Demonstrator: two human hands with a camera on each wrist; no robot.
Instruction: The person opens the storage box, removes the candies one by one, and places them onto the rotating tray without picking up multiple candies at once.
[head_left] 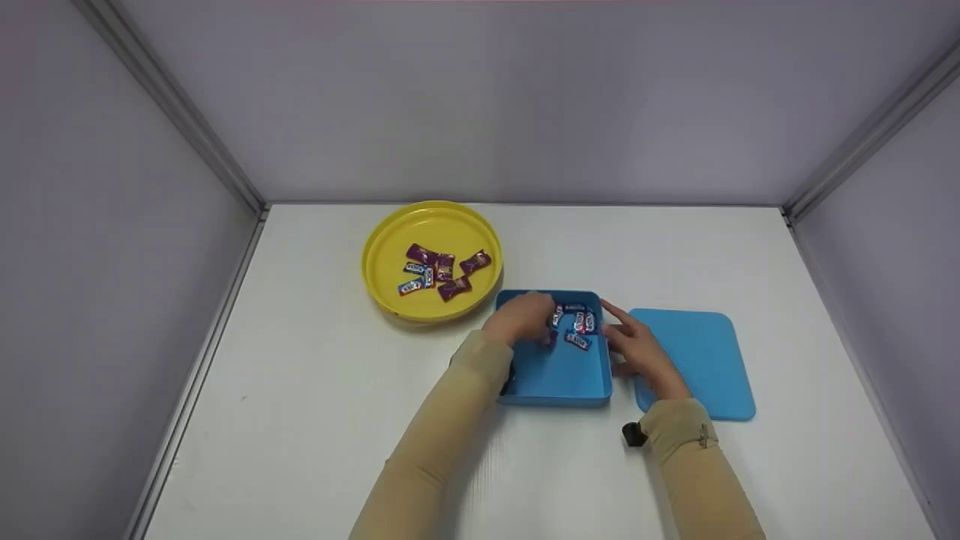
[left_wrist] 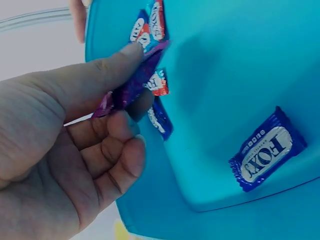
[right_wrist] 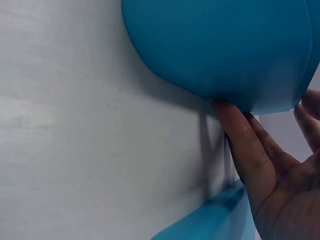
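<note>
Blue plastic box [head_left: 559,375] sits near centre of the white table [head_left: 315,420], open on top, with several wrapped candies in its far half. Left hand [head_left: 521,319] is over the box's far-left corner; the left wrist view shows thumb and fingers pinching a purple-wrapped candy [left_wrist: 131,85], held just above the box floor. Other fingers curled underneath. Blue "FOXY" candy [left_wrist: 267,150] lies alone on the box floor, apart from the rest. Red-and-blue wrapped candies [head_left: 579,324] cluster by the far wall, just beside the pinched one.

Right hand [head_left: 637,349] rests against the box's right outer wall, fingers straight and relaxed, gripping nothing. Right wrist view: thumb [right_wrist: 240,132] presses on the box's outer side near the rim, palm open, other fingers extended past the edge. Index finger points to the far side along the rim in the head view.

Blue lid [head_left: 701,360] lies flat on the table right of the box, just beside it, partly under the right hand and wrist.

Yellow round plate [head_left: 390,247] sits far-left of the box, near it but not clearly touching. It holds a loose pile of candies [head_left: 442,271], mostly purple wrappers plus a couple of blue-and-red ones.

Both forearms wear tan sleeves [head_left: 442,442]. Grey panel walls [head_left: 525,97] enclose the table on three sides.
</note>
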